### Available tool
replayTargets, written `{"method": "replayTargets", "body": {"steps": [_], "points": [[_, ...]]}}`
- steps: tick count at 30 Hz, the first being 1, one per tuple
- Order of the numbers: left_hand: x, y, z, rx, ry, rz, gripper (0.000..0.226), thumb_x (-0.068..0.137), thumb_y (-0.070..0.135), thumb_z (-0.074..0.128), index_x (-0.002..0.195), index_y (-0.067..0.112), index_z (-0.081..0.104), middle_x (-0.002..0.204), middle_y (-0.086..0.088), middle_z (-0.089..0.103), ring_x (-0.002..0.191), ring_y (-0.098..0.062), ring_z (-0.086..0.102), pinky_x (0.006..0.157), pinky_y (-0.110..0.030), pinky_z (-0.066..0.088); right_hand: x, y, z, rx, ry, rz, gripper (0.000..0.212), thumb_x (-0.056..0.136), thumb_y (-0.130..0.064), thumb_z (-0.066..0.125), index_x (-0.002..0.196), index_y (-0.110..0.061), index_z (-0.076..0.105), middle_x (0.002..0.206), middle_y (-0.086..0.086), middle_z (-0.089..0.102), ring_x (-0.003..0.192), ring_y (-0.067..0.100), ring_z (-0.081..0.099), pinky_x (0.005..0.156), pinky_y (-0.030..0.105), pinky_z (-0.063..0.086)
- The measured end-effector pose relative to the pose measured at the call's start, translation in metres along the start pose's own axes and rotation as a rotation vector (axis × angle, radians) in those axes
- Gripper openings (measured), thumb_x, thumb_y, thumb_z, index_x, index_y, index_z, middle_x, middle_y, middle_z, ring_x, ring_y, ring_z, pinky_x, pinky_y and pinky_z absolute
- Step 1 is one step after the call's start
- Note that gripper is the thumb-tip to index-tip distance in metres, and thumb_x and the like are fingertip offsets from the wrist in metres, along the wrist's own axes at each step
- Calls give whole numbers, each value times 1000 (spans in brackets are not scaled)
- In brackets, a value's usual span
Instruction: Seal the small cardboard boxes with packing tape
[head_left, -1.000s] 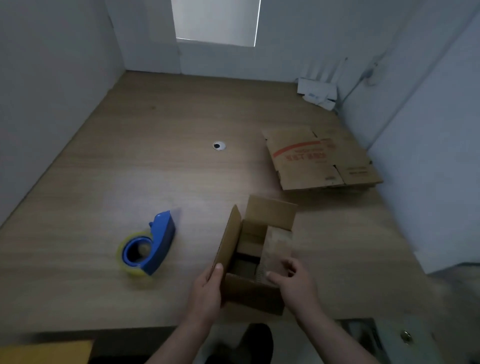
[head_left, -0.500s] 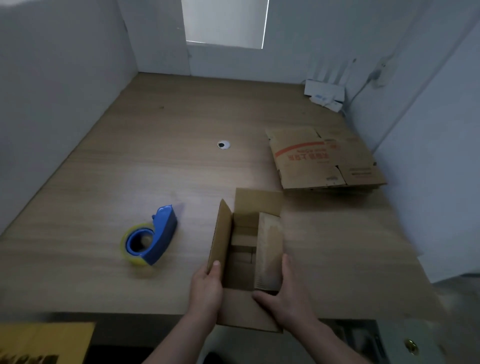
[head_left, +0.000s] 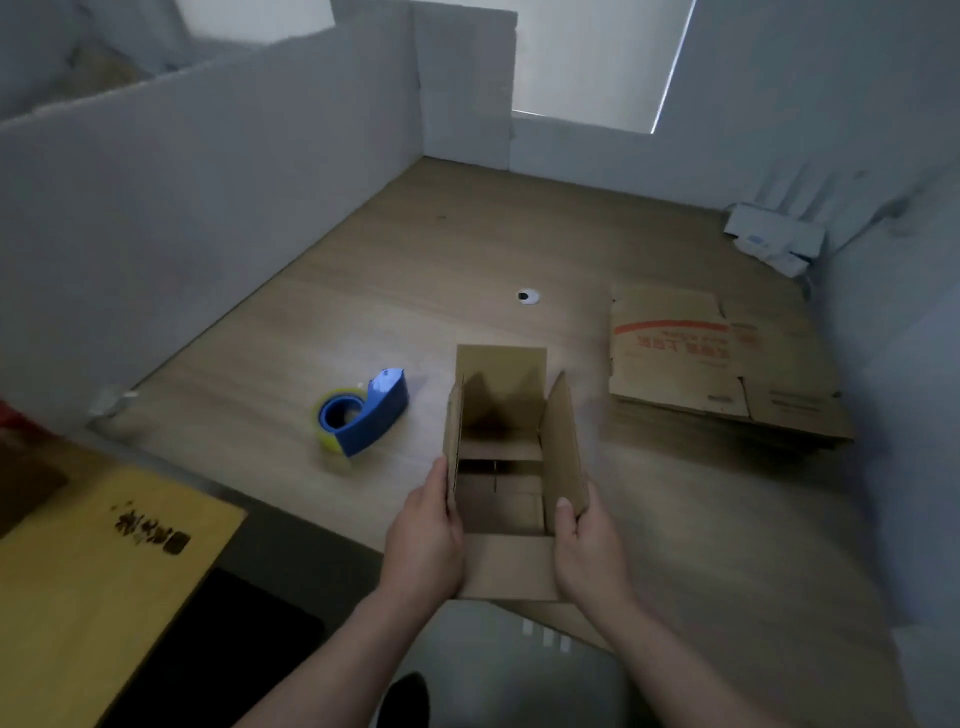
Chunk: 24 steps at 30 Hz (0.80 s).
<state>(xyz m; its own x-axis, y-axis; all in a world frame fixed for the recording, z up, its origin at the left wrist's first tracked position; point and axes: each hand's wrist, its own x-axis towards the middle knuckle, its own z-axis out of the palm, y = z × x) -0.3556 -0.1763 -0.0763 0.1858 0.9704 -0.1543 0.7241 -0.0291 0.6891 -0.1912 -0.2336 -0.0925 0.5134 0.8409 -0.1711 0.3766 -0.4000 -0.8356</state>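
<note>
A small brown cardboard box stands near the table's front edge with all its top flaps open. My left hand grips its left side flap, thumb on the inner face. My right hand holds the right side flap, thumb over its edge. A blue tape dispenser with a roll of yellowish tape lies on the table to the left of the box, apart from both hands.
A stack of flattened cardboard boxes with red print lies at the right. White partition walls close in the wooden table. A white router sits at the back right. A yellow board lies at lower left.
The right side flap, folded inward before, now stands open, with my right hand moved onto it. The view has swung to the left.
</note>
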Motion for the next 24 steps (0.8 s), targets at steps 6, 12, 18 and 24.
{"method": "replayTargets", "body": {"steps": [6, 12, 18, 24], "points": [[-34, -4, -42, 25, 192, -27, 66, 96, 12, 47, 156, 27, 25, 154, 0, 41, 136, -20, 43, 109, -36, 40, -8, -38, 11, -131, -157, -296, 53, 98, -14, 47, 146, -35, 39, 116, -7, 64, 100, 14, 61, 86, 35, 53], [-84, -27, -99, 68, 342, -123, 72, 98, 13, 48, 158, 34, 14, 159, 5, 31, 132, -21, 46, 107, -33, 39, -37, -89, 50, -244, -375, -533, 62, 101, -24, 45, 157, -37, 21, 144, -5, 52, 124, 17, 54, 104, 40, 49], [-140, -85, -157, 63, 484, -246, 75, 97, 15, 49, 158, 35, 9, 159, 3, 30, 128, -19, 49, 103, -38, 49, -89, -139, 115, -287, -495, -736, 63, 100, -18, 45, 158, -31, 24, 151, -3, 47, 131, 20, 49, 106, 38, 45], [-208, -151, -209, 71, 603, -389, 72, 100, 17, 45, 159, 31, 7, 160, 1, 27, 126, -23, 49, 102, -38, 47, -170, -178, 188, -303, -640, -898, 60, 100, -17, 46, 156, -26, 28, 150, -6, 47, 131, 13, 48, 108, 30, 40]]}}
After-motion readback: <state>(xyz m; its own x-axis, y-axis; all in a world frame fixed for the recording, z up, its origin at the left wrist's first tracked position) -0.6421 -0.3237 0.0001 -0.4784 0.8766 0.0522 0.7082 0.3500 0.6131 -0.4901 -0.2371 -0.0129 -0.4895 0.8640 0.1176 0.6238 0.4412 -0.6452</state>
